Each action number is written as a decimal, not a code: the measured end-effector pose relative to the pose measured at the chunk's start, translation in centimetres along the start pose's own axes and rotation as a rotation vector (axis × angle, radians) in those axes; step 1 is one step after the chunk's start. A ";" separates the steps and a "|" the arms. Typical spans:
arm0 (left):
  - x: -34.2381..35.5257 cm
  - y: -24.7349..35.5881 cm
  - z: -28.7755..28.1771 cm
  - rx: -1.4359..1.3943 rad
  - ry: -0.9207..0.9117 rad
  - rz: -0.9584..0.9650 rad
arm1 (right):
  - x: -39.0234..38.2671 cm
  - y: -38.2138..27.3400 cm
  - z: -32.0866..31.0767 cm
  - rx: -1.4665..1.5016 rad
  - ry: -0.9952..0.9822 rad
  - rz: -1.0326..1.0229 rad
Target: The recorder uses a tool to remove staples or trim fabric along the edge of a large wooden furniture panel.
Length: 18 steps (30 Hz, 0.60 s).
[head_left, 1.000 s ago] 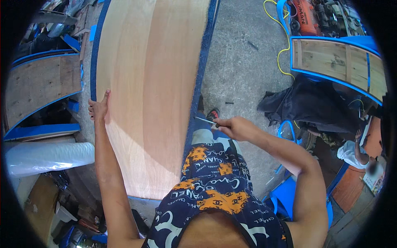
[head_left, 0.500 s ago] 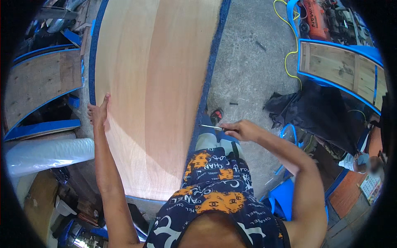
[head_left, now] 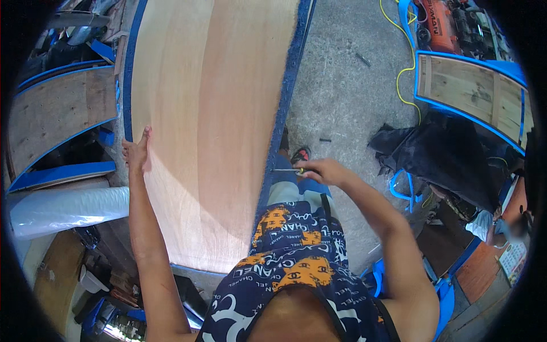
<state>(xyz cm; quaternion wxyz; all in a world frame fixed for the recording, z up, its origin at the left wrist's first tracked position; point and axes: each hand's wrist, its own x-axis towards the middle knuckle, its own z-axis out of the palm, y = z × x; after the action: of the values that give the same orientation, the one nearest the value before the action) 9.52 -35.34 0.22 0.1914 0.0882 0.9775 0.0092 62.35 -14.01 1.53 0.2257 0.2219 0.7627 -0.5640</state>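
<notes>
A long plywood panel [head_left: 219,114] lies lengthwise before me, with dark blue fuzzy fabric [head_left: 289,74] along its right edge and a blue band down its left. My left hand [head_left: 137,153] grips the left edge, thumb over the top face and fingers around the side. In my right hand [head_left: 322,171] is what looks like a screwdriver, with a thin metal shaft [head_left: 283,170] pointing left; its handle is mostly hidden by my fingers. The shaft's tip is at the fabric on the panel's right edge, above my legs; whether it touches I cannot tell.
A plastic-wrapped roll [head_left: 71,212] and blue-edged boards [head_left: 62,100] are at left. On the right are another blue-edged panel [head_left: 464,88], black cloth [head_left: 436,157], a yellow cord [head_left: 400,85] and an orange compressor [head_left: 439,25]. A person sits at far right [head_left: 494,228].
My right hand has moved slightly left, bringing the screwdriver's shaft against or over the panel's fabric edge. My right elbow has drawn in, while my left hand keeps its grip.
</notes>
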 end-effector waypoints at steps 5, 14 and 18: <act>-0.5 -0.5 0.3 -0.004 0.052 0.009 | 3.5 3.8 2.7 -0.075 0.065 -0.146; -12.8 3.2 2.9 -0.415 -0.034 0.425 | -8.5 -1.9 5.6 0.098 0.379 0.269; -25.0 7.4 6.4 -0.407 -0.628 0.582 | -10.0 -4.3 7.2 0.160 0.402 0.372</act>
<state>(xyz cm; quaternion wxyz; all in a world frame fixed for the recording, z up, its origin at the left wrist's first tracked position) 35.99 -32.53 3.97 0.4807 0.3179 0.7852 0.2266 68.49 -22.93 8.87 0.1512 0.4825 0.6914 -0.5160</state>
